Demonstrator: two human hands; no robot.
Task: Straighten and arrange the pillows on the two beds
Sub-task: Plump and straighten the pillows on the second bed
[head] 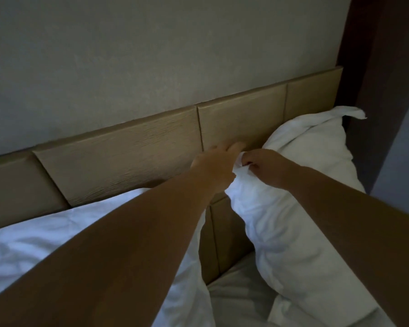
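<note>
Two bare forearms reach from the near edge toward the head of a bed. The right hand [265, 167] is pinched closed on a bunched corner of the white pillow [300, 204] on the right, with the crumpled fabric gathered between thumb and fingers. That pillow stands propped on its long edge, leaning against the beige wood-grain headboard [132, 156], its far corner flopping out toward the dark reddish-brown panel [373, 79] at the right. The left hand [216, 165] is just beside the right one, touching the same bunched corner; its fingers stretch toward the headboard, but blur hides whether they close on the cloth, so its grip cannot be told. A second white pillow [45, 232] lies on the left, under the left forearm, its far edge against the headboard. Between the two pillows a strip of headboard shows, and below it a rumpled white sheet [236, 300]. A pale textured wall [151, 55] rises above the headboard.
</note>
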